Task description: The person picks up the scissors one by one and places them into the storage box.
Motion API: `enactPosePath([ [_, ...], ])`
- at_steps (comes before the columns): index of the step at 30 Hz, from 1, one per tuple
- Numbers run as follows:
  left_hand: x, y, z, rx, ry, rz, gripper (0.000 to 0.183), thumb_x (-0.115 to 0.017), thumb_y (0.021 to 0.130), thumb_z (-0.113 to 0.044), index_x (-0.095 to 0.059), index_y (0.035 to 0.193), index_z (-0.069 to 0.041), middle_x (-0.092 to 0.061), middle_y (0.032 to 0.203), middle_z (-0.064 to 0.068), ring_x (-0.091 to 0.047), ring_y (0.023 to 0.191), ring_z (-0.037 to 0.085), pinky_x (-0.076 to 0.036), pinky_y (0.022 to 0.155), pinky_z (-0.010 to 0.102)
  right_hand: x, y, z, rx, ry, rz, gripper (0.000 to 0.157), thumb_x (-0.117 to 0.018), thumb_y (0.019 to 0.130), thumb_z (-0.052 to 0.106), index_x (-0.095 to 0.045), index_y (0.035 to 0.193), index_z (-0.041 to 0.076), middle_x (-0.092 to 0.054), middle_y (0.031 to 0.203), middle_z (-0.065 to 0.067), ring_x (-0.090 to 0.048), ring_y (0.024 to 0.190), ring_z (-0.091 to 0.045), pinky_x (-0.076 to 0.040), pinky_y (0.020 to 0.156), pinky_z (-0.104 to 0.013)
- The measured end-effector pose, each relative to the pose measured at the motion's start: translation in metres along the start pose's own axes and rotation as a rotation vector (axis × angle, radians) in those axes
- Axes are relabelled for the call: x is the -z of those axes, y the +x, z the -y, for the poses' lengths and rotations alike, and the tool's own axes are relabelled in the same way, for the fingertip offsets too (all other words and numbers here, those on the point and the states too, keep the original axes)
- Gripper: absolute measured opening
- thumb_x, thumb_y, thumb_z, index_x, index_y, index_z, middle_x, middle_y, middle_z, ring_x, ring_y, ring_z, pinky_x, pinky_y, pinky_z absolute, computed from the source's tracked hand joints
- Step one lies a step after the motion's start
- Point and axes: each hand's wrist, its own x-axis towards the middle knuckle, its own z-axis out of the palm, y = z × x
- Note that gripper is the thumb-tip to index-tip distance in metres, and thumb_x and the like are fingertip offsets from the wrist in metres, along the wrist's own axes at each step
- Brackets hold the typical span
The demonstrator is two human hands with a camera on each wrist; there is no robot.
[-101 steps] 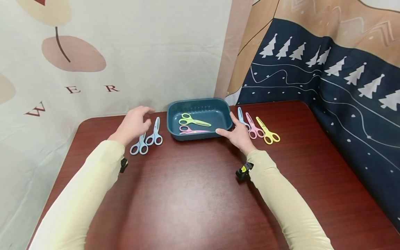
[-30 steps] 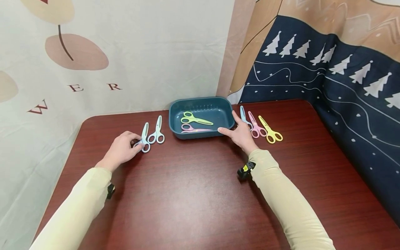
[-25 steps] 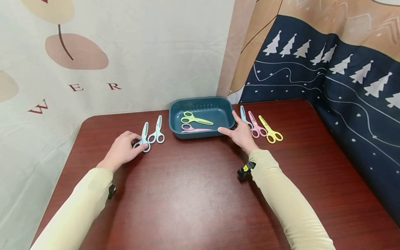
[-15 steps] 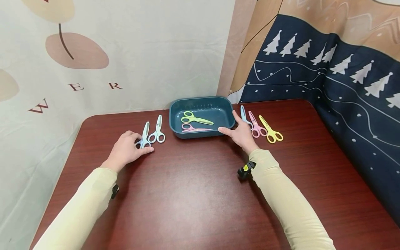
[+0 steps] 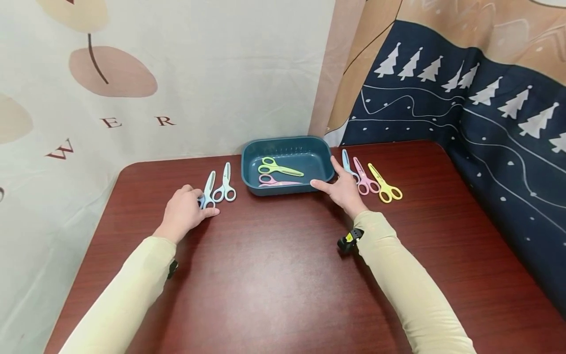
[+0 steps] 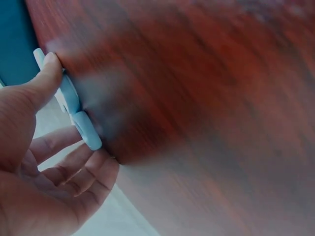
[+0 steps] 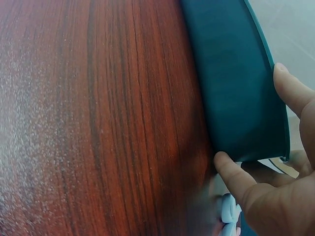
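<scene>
My left hand is at the handles of light-blue scissors lying on the table. The left wrist view shows light-blue handle loops between my thumb and bent fingers. A second light-blue pair of scissors lies close on the right. My right hand rests against the right near corner of a dark teal tray, thumb on the near rim, fingers straight along the end wall. Inside it are green scissors and pink scissors.
Right of the tray lie blue scissors, pink scissors and yellow scissors. The brown table reaches back to a light cloth and a dark patterned cloth.
My left hand came down from above the left scissors to their handles. Its thumb has since reached rightward, and those scissors have slid slightly right toward the second pair. My right hand stays at the tray.
</scene>
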Motion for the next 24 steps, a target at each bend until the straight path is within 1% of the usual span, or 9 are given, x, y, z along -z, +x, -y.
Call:
enactPosePath([
  [3,0.001,0.000,-0.005,0.029,0.000,0.009,0.064,-0.087,0.082,-0.038,-0.066,0.117,0.013,-0.054,0.102,0.024,-0.051,0.093,0.039,-0.048,0.075,0.053,0.001,0.000,0.000,-0.010,0.000,0.000,0.100,-0.081,0.091,0.036,-0.019,0.167,0.020,-0.020,0.172,-0.008,-0.022,0.157,-0.033,-0.023,0.125,-0.054],
  [6,0.002,0.001,-0.008,0.054,-0.021,0.012,0.062,-0.088,0.082,-0.035,-0.067,0.116,0.012,-0.052,0.102,0.025,-0.050,0.091,0.040,-0.047,0.072,0.051,0.001,0.000,0.000,-0.014,0.003,0.000,0.099,-0.081,0.091,0.036,-0.019,0.167,0.021,-0.020,0.172,-0.008,-0.022,0.157,-0.033,-0.023,0.125,-0.054],
  [9,0.004,0.002,-0.009,0.064,-0.029,0.014,0.059,-0.088,0.082,-0.034,-0.070,0.113,0.013,-0.050,0.102,0.026,-0.049,0.092,0.040,-0.047,0.071,0.050,0.000,0.000,0.001,-0.009,0.003,0.001,0.099,-0.080,0.091,0.036,-0.018,0.167,0.020,-0.020,0.172,-0.008,-0.022,0.157,-0.033,-0.023,0.125,-0.054],
  [13,0.005,0.005,-0.012,0.057,-0.006,0.018,0.048,-0.088,0.082,-0.033,-0.075,0.094,0.011,-0.051,0.099,0.024,-0.049,0.092,0.040,-0.050,0.070,0.053,0.001,0.000,0.001,-0.008,0.002,0.002,0.099,-0.080,0.091,0.036,-0.018,0.167,0.020,-0.019,0.172,-0.008,-0.021,0.157,-0.032,-0.022,0.125,-0.054],
  [16,0.006,0.006,-0.013,0.052,0.005,0.017,0.043,-0.087,0.082,-0.032,-0.072,0.079,0.008,-0.051,0.096,0.023,-0.050,0.090,0.041,-0.050,0.070,0.055,0.002,0.000,0.000,-0.012,0.007,0.004,0.099,-0.080,0.091,0.037,-0.017,0.167,0.021,-0.019,0.172,-0.007,-0.019,0.157,-0.031,-0.021,0.125,-0.054],
  [21,0.008,0.007,-0.015,0.047,0.022,0.017,0.043,-0.087,0.081,-0.031,-0.064,0.063,0.001,-0.051,0.093,0.023,-0.052,0.086,0.041,-0.050,0.071,0.056,0.001,-0.001,0.001,-0.008,0.016,0.008,0.099,-0.080,0.091,0.036,-0.018,0.167,0.019,-0.018,0.172,-0.007,-0.019,0.157,-0.031,-0.021,0.125,-0.054],
  [24,0.009,0.007,-0.016,0.039,0.044,0.024,0.046,-0.087,0.081,-0.031,-0.060,0.059,-0.001,-0.052,0.092,0.024,-0.053,0.085,0.042,-0.051,0.071,0.056,0.001,-0.001,0.002,-0.003,0.019,0.008,0.099,-0.080,0.092,0.035,-0.018,0.167,0.019,-0.019,0.172,-0.007,-0.020,0.157,-0.031,-0.022,0.125,-0.053],
])
